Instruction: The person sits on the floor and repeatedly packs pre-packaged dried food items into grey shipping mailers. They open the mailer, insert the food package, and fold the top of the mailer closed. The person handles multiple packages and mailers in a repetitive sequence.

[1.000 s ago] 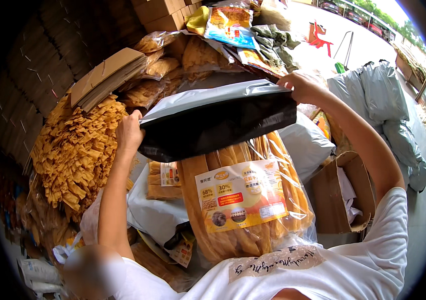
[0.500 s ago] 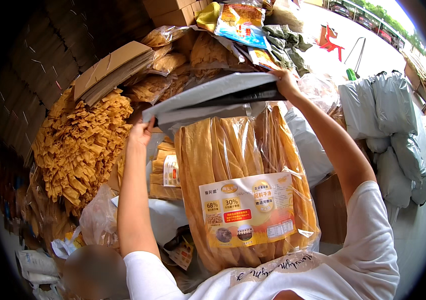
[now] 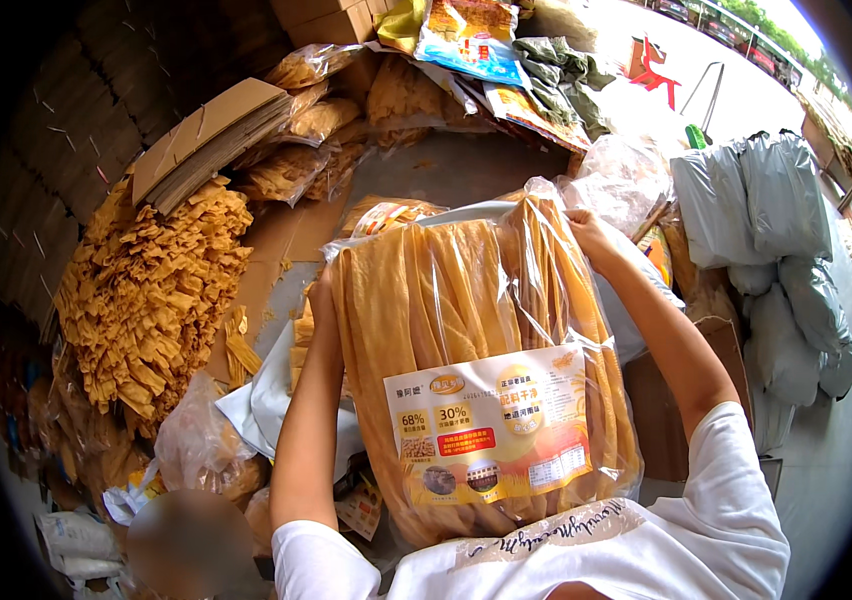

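Note:
A large clear bag of dried yellow sheets [image 3: 436, 290] with a printed label lies upright before me, against my white shirt. Behind its top a grey plastic mailer bag [image 3: 481, 213] is mostly hidden. My left hand [image 3: 322, 292] is at the bag's left edge, its fingers tucked out of sight. At the upper right corner, my right hand [image 3: 588, 228] has its fingers closed on the grey mailer, beside the clear bag.
Loose yellow dried sheets [image 3: 146, 310] are heaped at left under flattened cardboard [image 3: 201, 135]. Filled bags [image 3: 306, 125] are piled at the back. Grey parcels [image 3: 766, 200] are stacked at right above a cardboard box [image 3: 676, 400]. A red object [image 3: 658, 78] stands outside.
Both hands have come down from holding the black-lined mailer aloft. The mailer now sits behind the clear bag, mostly covered by it, and more floor shows beyond.

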A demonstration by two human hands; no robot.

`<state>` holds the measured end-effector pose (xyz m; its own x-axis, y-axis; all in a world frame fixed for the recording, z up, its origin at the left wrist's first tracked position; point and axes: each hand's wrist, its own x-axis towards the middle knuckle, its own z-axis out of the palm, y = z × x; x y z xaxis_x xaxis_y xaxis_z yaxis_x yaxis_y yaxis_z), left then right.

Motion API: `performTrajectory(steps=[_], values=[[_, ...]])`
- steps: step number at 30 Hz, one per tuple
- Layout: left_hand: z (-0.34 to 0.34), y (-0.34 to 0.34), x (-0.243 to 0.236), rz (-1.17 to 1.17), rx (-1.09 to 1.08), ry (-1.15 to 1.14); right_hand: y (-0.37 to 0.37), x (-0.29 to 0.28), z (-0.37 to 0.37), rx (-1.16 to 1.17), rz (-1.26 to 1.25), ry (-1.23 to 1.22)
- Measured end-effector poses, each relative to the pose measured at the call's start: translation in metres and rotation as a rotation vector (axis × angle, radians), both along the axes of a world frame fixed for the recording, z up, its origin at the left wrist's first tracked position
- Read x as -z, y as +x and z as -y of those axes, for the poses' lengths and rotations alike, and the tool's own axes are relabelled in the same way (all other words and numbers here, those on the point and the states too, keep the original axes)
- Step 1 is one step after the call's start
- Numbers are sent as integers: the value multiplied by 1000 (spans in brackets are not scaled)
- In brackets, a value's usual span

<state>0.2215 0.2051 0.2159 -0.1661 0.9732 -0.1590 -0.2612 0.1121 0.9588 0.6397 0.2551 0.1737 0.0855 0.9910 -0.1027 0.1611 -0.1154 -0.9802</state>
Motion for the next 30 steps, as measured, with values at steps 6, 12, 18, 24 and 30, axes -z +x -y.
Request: performTrajectory(steps=[6,12,18,24,30], values=[[-9,-2,-8,-148,-391,380,-39,-65,53,257,58,779],[91,13,-27,-613,-144,607,-9,-69,120,205,231,854],[106,10,-9,-921,-125,531,-6,-70,122,178,234,820],[131,6,15,-476,-186,372,-1,-85,156,224,324,873],[184,-29,106,-344,-3,222,-4,-48,205,-9,324,665]])
